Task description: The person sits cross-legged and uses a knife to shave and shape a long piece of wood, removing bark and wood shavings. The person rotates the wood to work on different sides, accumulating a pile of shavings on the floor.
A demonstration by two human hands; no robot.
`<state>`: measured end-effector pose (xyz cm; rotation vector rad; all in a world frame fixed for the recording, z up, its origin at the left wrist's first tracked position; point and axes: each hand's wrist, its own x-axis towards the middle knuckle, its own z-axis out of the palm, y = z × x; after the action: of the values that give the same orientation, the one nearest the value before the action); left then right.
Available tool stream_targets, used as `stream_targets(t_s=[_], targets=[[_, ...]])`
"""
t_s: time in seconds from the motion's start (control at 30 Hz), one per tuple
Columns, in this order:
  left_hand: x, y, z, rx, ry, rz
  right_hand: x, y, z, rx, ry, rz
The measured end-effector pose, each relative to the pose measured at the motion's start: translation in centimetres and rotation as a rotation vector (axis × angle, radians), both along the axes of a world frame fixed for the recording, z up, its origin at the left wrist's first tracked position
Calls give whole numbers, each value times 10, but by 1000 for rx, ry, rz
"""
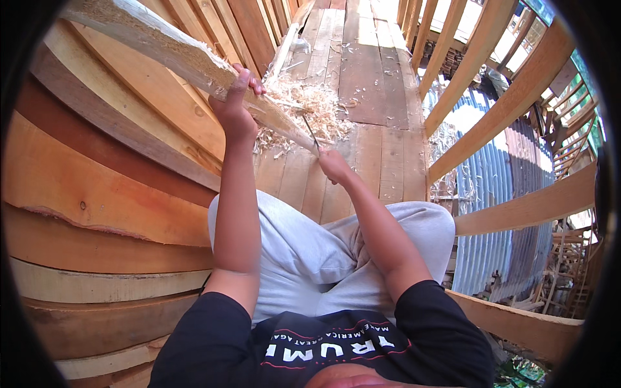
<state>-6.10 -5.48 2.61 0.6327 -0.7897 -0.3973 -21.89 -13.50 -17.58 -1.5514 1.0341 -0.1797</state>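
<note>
A long pale wooden pole [184, 61] slants from the upper left down toward the middle, with bark-like white patches on its thicker far end and a smoother, thinner near end. My left hand [236, 110] is closed around the pole partway along it. Close to the thin end, my right hand [334, 166] is closed on a knife, whose narrow dark blade [311, 133] points up and away beside the wood. The knife's handle is hidden in my fist. Curled wood shavings [304, 107] lie heaped on the floor just beyond the pole.
I sit cross-legged on a plank floor [372, 152]. Upright boards [97, 200] line the left side. Slanting wooden bars [475, 139] form a railing on the right, with corrugated metal sheets [482, 220] beyond it. A pale pole [283, 55] lies by the left boards.
</note>
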Motion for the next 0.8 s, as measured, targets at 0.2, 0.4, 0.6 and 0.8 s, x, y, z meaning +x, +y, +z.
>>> stream_targets(t_s=[0.2, 0.4, 0.6, 0.8], targets=[[-20, -13, 7, 31, -83, -53, -11, -3, -3, 281, -112, -79], [-45, -18, 15, 101, -185, -26, -24, 4, 9, 263, -223, -246], [-47, -23, 17, 96, -164, -46, -31, -2, -29, 30, -117, -397], [-44, -10, 14, 58, -110, -82, -20, 6, -31, 124, 32, -388]])
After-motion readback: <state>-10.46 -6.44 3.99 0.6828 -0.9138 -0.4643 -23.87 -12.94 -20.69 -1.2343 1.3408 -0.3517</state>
